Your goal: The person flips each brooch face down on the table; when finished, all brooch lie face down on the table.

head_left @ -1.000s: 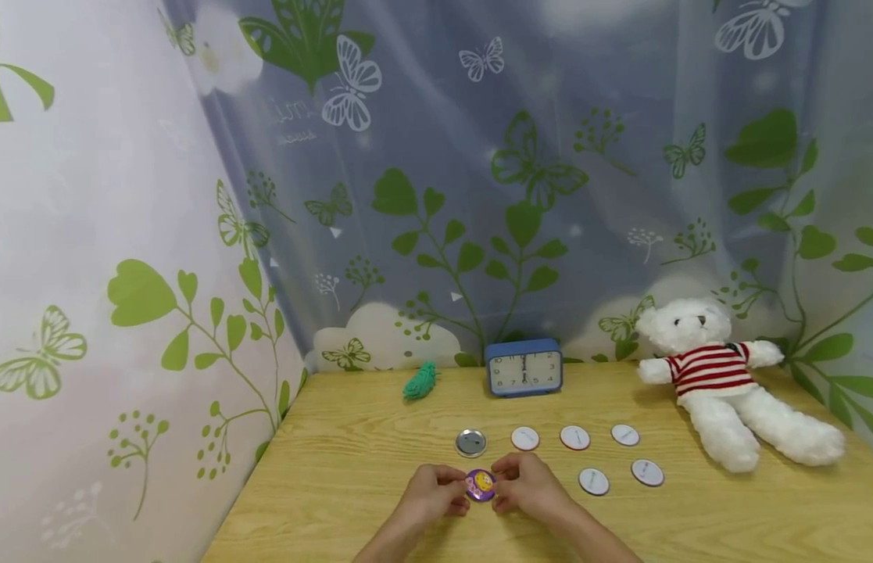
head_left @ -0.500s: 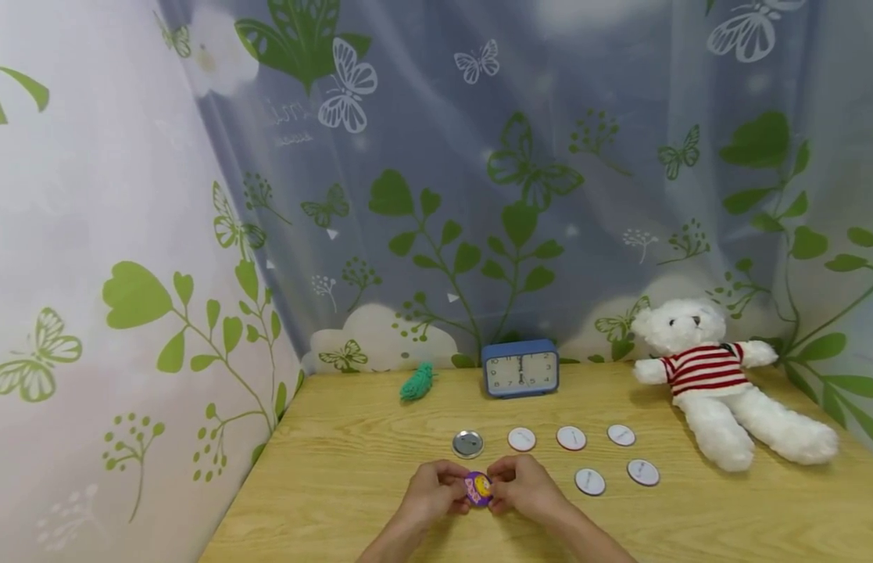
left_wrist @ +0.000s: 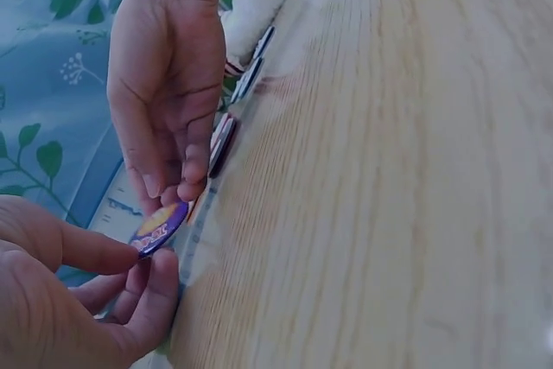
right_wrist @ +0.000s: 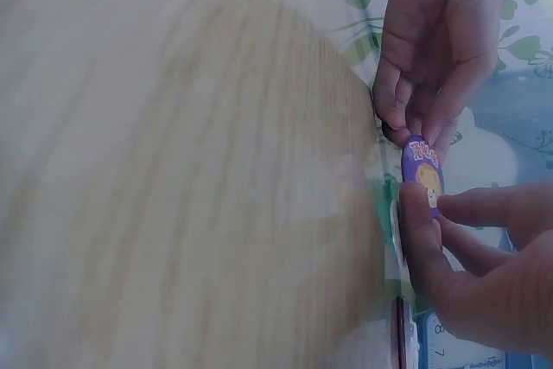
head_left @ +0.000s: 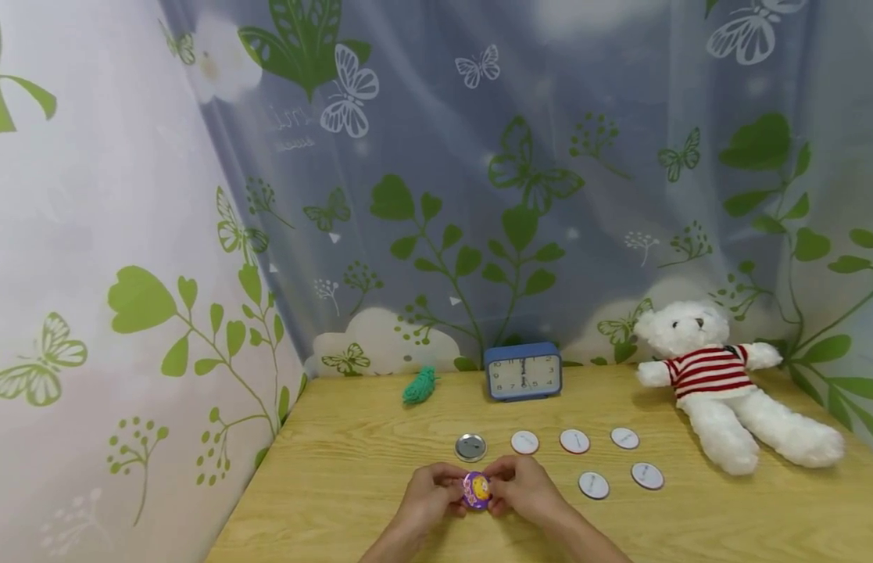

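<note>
A round purple pin badge [head_left: 476, 490] with a yellow cartoon figure and pink lettering is held between both hands, picture side up. My left hand [head_left: 431, 494] pinches its left edge between thumb and fingers. The right hand [head_left: 526, 491] pinches the opposite edge. In the left wrist view the badge [left_wrist: 161, 229] is tilted, its face partly covered by fingertips. The right wrist view shows the same badge [right_wrist: 422, 170] above the wooden table. Just beyond the hands lies a silver-backed badge [head_left: 470, 447], pin side up.
Several white-backed badges lie face down to the right, among them a near one [head_left: 594, 485] and a far one [head_left: 524, 442]. Behind stand a blue clock [head_left: 524, 372] and a green yarn bundle [head_left: 419, 385]. A white teddy bear [head_left: 710, 375] sits at the right of the wooden table [head_left: 323, 485].
Both hands keep hold of the purple badge. It has turned slightly and shifted a little to the left, and the right fingertips now cover more of its right edge.
</note>
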Available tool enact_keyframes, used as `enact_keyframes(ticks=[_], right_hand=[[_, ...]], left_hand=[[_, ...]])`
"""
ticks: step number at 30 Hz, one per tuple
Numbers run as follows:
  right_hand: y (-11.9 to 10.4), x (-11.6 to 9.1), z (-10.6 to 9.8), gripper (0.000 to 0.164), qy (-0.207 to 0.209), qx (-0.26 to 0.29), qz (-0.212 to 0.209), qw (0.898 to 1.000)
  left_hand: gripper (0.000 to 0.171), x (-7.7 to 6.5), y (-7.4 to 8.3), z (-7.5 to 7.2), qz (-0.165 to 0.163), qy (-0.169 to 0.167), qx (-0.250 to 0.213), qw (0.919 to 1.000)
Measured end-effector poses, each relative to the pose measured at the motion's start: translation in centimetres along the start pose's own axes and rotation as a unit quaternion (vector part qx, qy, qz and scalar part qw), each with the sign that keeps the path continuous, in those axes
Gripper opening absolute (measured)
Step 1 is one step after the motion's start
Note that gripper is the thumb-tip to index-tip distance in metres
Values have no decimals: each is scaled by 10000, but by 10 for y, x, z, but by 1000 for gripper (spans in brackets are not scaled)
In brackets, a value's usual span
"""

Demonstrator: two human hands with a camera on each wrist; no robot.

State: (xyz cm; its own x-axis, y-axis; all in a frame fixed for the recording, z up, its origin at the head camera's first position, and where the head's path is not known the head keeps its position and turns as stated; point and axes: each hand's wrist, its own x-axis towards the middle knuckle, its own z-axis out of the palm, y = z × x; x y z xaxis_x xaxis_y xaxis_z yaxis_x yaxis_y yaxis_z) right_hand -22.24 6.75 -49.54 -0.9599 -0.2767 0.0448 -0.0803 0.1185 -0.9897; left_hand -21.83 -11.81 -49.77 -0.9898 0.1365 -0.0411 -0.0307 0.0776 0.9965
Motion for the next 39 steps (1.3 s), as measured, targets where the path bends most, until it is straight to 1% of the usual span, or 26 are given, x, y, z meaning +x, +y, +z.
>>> enact_keyframes(ticks=[3,7,13,16,20,26,32,39], right_hand=[[1,1,2,16,166,-70,6,9998],[3,2,3,13,380,-110,27,9992],[2,3,4,13,559,120,162,9982],[0,4,4,13,593,224,188,9978],[-1,4,4,13,503,290,167,9982],[-3,4,4,12,374,284,91,9989],[-2,4,4,11,330,219,20,9992],[-1,2,3,15,202,389,30,9990]], left_hand=[[24,0,-2,-1,53,-62,-163,9998],[26,0,-4,-3,23,-164,-384,9991],[23,1,-6,-5,-4,-222,-372,9991],[22,2,-7,-7,20,-253,-435,9987],[22,1,-6,-9,-34,-285,-549,9981],[24,2,-5,-9,-207,-351,-713,9966],[26,3,-5,-10,-394,-242,-484,9978],[25,2,-4,-11,-350,-148,-548,9978]])
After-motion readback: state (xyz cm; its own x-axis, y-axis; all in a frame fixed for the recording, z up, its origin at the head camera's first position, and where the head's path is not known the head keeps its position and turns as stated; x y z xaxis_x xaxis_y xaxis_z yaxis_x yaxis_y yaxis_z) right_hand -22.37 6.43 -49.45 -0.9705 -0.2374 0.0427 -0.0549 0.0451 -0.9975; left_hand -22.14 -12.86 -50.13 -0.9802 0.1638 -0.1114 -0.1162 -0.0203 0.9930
